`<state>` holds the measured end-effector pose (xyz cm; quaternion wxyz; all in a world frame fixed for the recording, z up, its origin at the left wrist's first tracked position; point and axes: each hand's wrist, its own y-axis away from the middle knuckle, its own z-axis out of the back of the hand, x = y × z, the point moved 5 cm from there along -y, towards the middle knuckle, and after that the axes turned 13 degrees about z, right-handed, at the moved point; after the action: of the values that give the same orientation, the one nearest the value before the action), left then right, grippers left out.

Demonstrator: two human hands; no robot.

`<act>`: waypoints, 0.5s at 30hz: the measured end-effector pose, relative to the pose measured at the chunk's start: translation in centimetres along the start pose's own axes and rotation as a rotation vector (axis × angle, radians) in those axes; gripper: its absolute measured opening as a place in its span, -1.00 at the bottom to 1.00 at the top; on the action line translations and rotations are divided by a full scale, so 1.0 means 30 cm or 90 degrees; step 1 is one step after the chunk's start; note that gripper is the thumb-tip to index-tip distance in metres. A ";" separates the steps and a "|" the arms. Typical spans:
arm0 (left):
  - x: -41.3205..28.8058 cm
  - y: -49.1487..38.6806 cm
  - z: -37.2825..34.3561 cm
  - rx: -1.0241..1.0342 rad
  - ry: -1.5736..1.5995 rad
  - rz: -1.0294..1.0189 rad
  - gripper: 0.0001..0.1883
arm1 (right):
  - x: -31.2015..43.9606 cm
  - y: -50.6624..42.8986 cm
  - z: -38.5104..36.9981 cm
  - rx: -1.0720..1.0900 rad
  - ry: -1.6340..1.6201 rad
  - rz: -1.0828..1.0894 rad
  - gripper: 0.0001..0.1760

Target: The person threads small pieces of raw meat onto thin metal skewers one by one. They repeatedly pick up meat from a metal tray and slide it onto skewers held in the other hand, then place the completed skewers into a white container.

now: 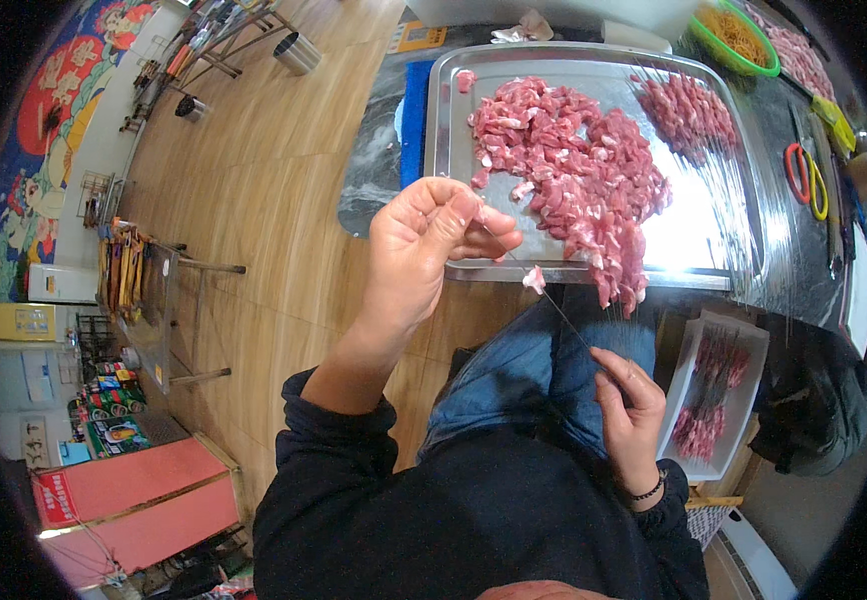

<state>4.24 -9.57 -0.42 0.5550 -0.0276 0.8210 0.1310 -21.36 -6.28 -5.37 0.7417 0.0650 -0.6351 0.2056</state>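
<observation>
My right hand pinches the lower end of a thin metal skewer between thumb and fingertips. A small pale pink piece of meat is threaded partway along it. Toward the skewer's upper end, my left hand has thumb and forefinger closed on it; the fingers hide the tip. Behind the hands is a steel tray with a heap of diced raw meat. Several loaded skewers jut over its front edge, and another bunch of meat skewers lies at its right.
A white bin with more meat skewers stands at my right. Scissors lie on the dark marbled table, near a green basket. Left, across the wood-look floor, are a small table and a red box.
</observation>
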 end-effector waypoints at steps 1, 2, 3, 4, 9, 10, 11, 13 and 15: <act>0.004 0.005 -0.005 0.014 -0.011 0.008 -0.81 | 0.001 0.001 0.001 0.001 0.001 0.003 -0.70; 0.009 0.008 -0.005 0.009 -0.018 0.023 -0.81 | 0.003 0.001 0.004 -0.015 0.000 0.007 -0.70; 0.017 0.012 -0.013 0.028 -0.026 0.039 -0.82 | 0.005 0.002 0.000 -0.004 0.002 0.010 -0.70; 0.015 0.015 -0.008 0.008 -0.002 0.024 -0.81 | 0.007 0.002 -0.003 -0.006 -0.002 0.018 -0.70; 0.018 0.036 -0.004 -0.010 -0.007 0.011 -0.80 | 0.006 0.013 -0.019 0.004 -0.012 0.011 -0.70; 0.018 0.037 -0.004 0.001 -0.007 0.008 -0.80 | 0.006 0.011 -0.020 0.013 -0.011 0.017 -0.70; 0.020 0.040 -0.004 0.003 -0.004 0.000 -0.80 | 0.004 0.009 -0.023 0.017 -0.011 0.016 -0.70; 0.026 0.052 -0.006 -0.001 -0.008 -0.018 -0.80 | 0.003 0.011 -0.021 0.011 -0.008 0.019 -0.71; 0.028 0.066 -0.006 -0.024 -0.010 -0.048 -0.80 | -0.012 0.017 -0.029 -0.026 -0.034 -0.019 -0.72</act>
<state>3.38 -7.62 -0.77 0.5656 -0.0677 0.8122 0.1257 -20.80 -5.61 -5.97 0.7289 0.0642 -0.6575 0.1797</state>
